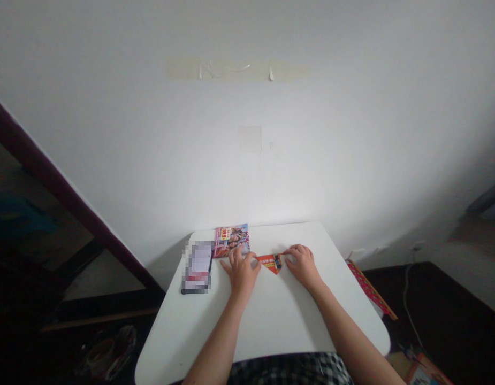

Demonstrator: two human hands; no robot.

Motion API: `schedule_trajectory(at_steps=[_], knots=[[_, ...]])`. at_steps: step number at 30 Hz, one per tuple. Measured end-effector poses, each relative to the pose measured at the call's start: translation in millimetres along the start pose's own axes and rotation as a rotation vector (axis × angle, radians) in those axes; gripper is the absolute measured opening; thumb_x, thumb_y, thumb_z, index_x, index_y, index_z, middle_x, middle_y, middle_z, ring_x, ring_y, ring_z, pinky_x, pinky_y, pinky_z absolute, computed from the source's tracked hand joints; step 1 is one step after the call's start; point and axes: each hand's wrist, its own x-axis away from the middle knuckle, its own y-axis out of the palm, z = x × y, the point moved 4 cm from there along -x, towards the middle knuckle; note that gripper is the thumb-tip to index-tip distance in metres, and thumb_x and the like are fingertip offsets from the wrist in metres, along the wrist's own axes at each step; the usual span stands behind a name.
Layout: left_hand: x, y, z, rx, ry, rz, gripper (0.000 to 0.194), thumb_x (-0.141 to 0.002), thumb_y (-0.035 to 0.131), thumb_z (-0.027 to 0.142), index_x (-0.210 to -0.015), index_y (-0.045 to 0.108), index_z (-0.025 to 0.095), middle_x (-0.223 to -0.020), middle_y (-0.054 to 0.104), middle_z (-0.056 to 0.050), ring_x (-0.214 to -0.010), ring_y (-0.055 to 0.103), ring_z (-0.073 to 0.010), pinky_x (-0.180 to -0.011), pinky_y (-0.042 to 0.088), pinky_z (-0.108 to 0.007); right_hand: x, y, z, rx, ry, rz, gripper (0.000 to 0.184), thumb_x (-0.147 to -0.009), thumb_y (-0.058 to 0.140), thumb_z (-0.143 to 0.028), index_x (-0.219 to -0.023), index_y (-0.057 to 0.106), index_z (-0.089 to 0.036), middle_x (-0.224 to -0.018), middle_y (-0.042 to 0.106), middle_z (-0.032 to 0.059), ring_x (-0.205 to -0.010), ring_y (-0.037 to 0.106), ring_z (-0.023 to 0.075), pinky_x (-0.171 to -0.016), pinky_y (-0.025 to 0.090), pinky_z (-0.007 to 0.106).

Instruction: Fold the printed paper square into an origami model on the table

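Observation:
A small red-orange piece of folded printed paper point(270, 261) lies on the white table, with a straight far edge and a point towards me. My left hand point(243, 270) has its thumb and index finger closed on the paper's left end, while its other fingers spread over the near edge of a colourful printed leaflet point(227, 240). At the opposite end, my right hand point(304, 266) pinches the paper's right corner between thumb and fingertips. Part of each end is hidden under my fingers.
A phone point(198, 264), its screen blurred out, lies at the left of the white table point(283, 315). Behind the table stands a white wall point(335, 133) with tape strips. A dark-framed mirror point(58, 182) leans at left. A cable point(406, 299) hangs at right.

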Motion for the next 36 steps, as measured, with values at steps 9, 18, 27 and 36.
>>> schedule_trajectory(at_steps=[9, 18, 27, 36], knots=[[0.5, -2.6, 2.2, 0.006, -0.005, -0.013, 0.016, -0.083, 0.065, 0.039, -0.091, 0.074, 0.028, -0.142, 0.053, -0.008, -0.138, 0.036, -0.0336, -0.114, 0.016, -0.072, 0.3, -4.1, -3.7, 0.003, 0.019, 0.009, 0.020, -0.085, 0.060, -0.024, -0.102, 0.071, -0.026, -0.105, 0.064, 0.0047, -0.108, 0.053, 0.0229, -0.101, 0.038, 0.037], [0.4, -1.0, 3.3, -0.026, -0.005, -0.017, 0.019, -0.088, 0.057, 0.036, -0.094, 0.073, 0.028, -0.141, 0.055, -0.008, -0.137, 0.037, -0.0331, -0.114, 0.016, -0.072, -1.6, -1.4, -1.0, 0.048, -0.007, 0.004, 0.022, -0.093, 0.051, -0.022, -0.100, 0.071, -0.028, -0.104, 0.066, 0.0047, -0.107, 0.053, 0.0222, -0.096, 0.040, 0.036], [0.1, 1.9, 2.3, -0.024, 0.024, -0.010, 0.016, -0.084, 0.062, 0.039, -0.091, 0.072, 0.028, -0.140, 0.056, -0.008, -0.136, 0.040, -0.0332, -0.113, 0.016, -0.073, -1.3, -9.2, -7.3, 0.039, 0.013, 0.010, 0.019, -0.088, 0.054, -0.018, -0.096, 0.069, -0.028, -0.102, 0.068, 0.0019, -0.106, 0.056, 0.0211, -0.096, 0.039, 0.034], [8.0, -1.4, 7.5, -0.067, 0.046, -0.079, 0.032, -0.079, 0.065, 0.049, -0.103, 0.070, 0.028, -0.148, 0.050, -0.009, -0.137, 0.038, -0.0362, -0.115, 0.013, -0.073, 1.4, -13.3, -13.9, 0.085, -0.018, -0.012, 0.019, -0.086, 0.058, -0.019, -0.093, 0.072, -0.029, -0.102, 0.068, 0.0021, -0.107, 0.056, 0.0212, -0.095, 0.039, 0.035]])
